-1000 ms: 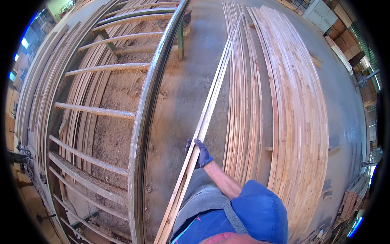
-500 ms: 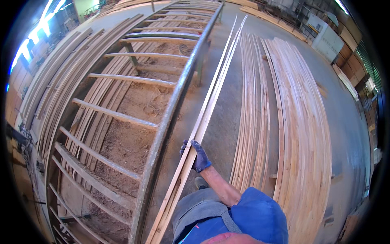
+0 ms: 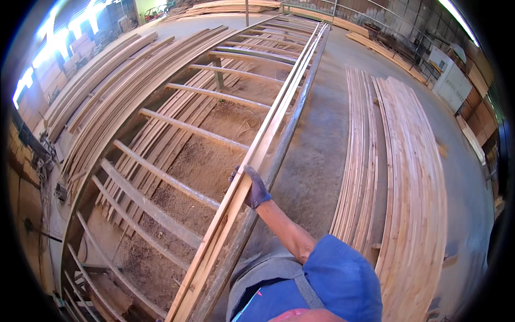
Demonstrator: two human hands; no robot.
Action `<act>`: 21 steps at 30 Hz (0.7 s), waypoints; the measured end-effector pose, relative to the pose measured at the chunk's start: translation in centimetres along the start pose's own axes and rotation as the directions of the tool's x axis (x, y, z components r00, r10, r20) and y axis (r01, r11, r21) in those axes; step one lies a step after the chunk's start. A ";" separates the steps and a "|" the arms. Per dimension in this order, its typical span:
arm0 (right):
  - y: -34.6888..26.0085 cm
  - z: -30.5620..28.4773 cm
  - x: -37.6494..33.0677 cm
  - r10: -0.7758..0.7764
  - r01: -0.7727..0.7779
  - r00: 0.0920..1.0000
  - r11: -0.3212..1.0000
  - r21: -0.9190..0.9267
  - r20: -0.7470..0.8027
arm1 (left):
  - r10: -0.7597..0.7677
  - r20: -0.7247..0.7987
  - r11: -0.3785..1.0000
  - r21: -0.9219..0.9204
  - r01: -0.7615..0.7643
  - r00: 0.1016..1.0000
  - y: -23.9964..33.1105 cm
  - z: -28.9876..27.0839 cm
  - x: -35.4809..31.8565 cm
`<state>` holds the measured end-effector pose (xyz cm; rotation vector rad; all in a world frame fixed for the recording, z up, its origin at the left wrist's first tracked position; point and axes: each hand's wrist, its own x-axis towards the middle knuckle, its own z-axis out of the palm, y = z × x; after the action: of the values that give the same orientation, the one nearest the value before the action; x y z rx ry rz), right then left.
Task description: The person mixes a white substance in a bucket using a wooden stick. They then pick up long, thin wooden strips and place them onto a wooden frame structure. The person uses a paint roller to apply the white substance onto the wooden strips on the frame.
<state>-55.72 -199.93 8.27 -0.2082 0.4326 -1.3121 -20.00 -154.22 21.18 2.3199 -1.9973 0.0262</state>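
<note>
**Gloved hand on long strips at the rack rail**

Along the near rail of a long metal rack [image 3: 161, 177], the person's right hand [image 3: 251, 187], in a dark glove, is closed around a bundle of long thin wooden strips [image 3: 268, 139]. The fingers wrap over the top of the bundle and the bare forearm runs back to a blue sleeve at the lower edge. The left hand does not show in the view, so its state cannot be told.

The strips lie lengthwise on the rail [image 3: 289, 134], touching it, and stretch far ahead of the hand toward the top of the picture and back past it toward the lower edge.

To the left of the hand, the rack's crossbars [image 3: 201, 131] span an open frame; below them lie sawdust [image 3: 198, 161] and more strips. Further left, beyond the frame, other bundles of timber [image 3: 107, 91] run in the same direction.

To the right of the hand, across a strip of bare concrete floor [image 3: 316, 155], two wide stacks of pale boards [image 3: 413, 177] lie side by side, well apart from the rail.
</note>
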 end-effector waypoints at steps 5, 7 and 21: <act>5.1 -3.6 4.6 0.106 -0.112 0.991 0.991 -0.069 -0.082 | -0.161 0.296 0.986 0.084 0.142 0.941 -7.6 7.3 -2.4; 6.0 -3.0 4.7 0.125 -0.135 0.990 0.976 -0.171 -0.071 | -0.129 0.160 0.987 -0.077 0.143 0.979 -8.2 9.5 -1.5; 0.5 -3.8 5.8 0.623 -0.573 0.735 0.362 -0.735 -0.267 | -0.239 0.168 0.970 -0.011 0.244 0.956 -8.0 18.6 13.2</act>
<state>-55.78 -205.00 3.59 -0.7593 0.9352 -0.2799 -10.89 -167.39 3.13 2.6053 -1.7475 -0.2194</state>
